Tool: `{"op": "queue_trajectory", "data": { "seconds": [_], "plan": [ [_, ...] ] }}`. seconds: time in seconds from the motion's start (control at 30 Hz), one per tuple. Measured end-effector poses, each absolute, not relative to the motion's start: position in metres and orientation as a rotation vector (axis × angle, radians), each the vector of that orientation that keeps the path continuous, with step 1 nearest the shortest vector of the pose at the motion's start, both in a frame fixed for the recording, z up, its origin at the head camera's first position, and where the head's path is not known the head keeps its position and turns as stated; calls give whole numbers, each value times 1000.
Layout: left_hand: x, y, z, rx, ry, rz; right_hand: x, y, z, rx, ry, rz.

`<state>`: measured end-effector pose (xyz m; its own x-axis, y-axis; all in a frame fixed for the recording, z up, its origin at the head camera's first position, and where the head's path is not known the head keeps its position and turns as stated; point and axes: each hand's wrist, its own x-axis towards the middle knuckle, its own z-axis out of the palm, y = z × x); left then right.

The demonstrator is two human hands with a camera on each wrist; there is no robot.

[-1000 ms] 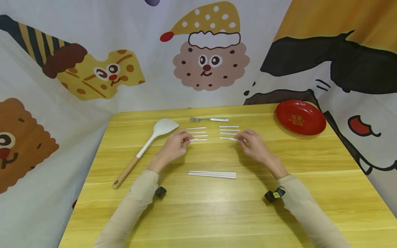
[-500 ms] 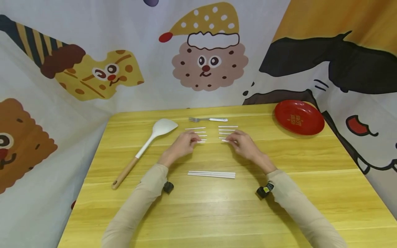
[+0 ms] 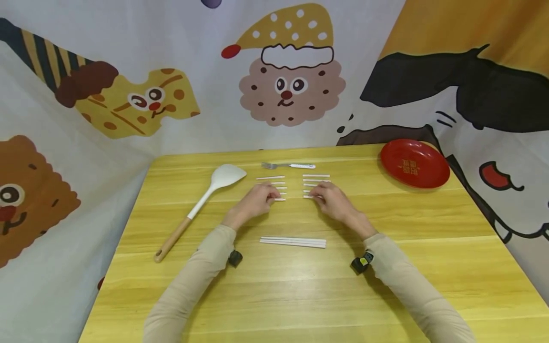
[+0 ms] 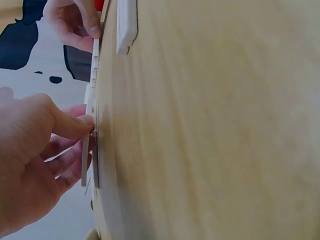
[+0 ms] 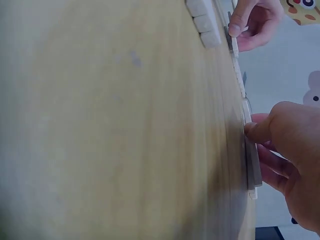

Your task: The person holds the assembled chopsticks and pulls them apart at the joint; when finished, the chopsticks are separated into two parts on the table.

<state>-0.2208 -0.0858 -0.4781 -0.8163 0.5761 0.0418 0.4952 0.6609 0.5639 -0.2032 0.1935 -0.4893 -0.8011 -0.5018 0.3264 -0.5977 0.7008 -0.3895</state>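
In the head view my left hand (image 3: pixel 259 197) pinches a short white stick (image 3: pixel 279 199) at the near end of the left column of white sticks. Thumb and fingertips hold that stick (image 4: pixel 85 165) just off the tabletop in the left wrist view. Across a small gap, my right hand (image 3: pixel 335 200) pinches another short white stick (image 3: pixel 306 196) at the near end of the right column (image 3: pixel 316 176). The right wrist view shows this stick (image 5: pixel 254 162) between thumb and fingers, low over the wood. The hands partly cover both columns.
Nearer the person lie several longer white sticks (image 3: pixel 293 242) side by side. A fork (image 3: pixel 296 166) lies beyond the columns. A white spatula with a wooden handle (image 3: pixel 176 237) is at the left, and a red plate (image 3: pixel 392 164) at the back right of the wooden table (image 3: pixel 274 295).
Both hands have moved inward toward each other, then slightly nearer the person, with their sticks. More sticks now show beyond them in each column. The spatula, fork, plate and long sticks stay put.
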Motion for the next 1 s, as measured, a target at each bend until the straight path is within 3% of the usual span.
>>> {"op": "queue_trajectory", "data": {
  "seconds": [0.57,1.0],
  "plan": [
    [-216,-86,-476,935,2740,861,-201,189,-486,867,-2685,757],
    [-184,-85,-447,998,2723,800,-159,183,-460,853,-2708,971]
  ]
}}
